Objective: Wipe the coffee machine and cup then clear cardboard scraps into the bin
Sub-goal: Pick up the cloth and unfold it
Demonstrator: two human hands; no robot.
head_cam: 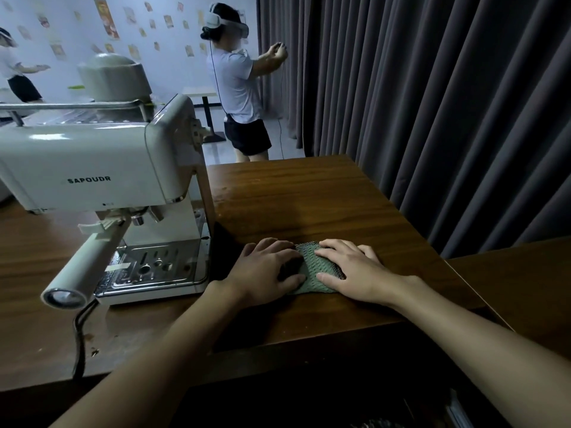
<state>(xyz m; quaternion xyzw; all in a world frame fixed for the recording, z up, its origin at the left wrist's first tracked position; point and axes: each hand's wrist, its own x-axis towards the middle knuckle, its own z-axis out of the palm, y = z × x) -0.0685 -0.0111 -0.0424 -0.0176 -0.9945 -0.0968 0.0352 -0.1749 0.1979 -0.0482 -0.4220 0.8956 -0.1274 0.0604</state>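
Nearest, 2 bare forearms reach in from the near side over the wooden table [309, 196], and both hands lie on 1 green waffle-textured cloth [310, 262], which sits flat on the tabletop close to its near edge. The right hand [349, 270] lies flat over the cloth's right half, fingers straight and spread, gripping nothing. The left hand [265, 270] covers the cloth's left edge with arched fingers, tips and thumb down on the fabric (whether it pinches the cloth or only presses it I cannot tell, as shadow fills the gap under the palm). The cloth shows only as a strip between the 2 hands and runs under both. Just left of the left hand stands the cream coffee machine [92, 168], marked SAPOUDR, apart from the cloth. Its metal drip tray [154, 267] faces near, its portafilter handle [80, 270] juts toward the near left, and a dark power cord [79, 341] trails over the table below it. Farther right hangs a dark grey curtain [432, 103]. Far beyond the table a person in a headset [238, 84] stands with both hands raised toward the curtain, and another person [15, 72] shows at the far left.
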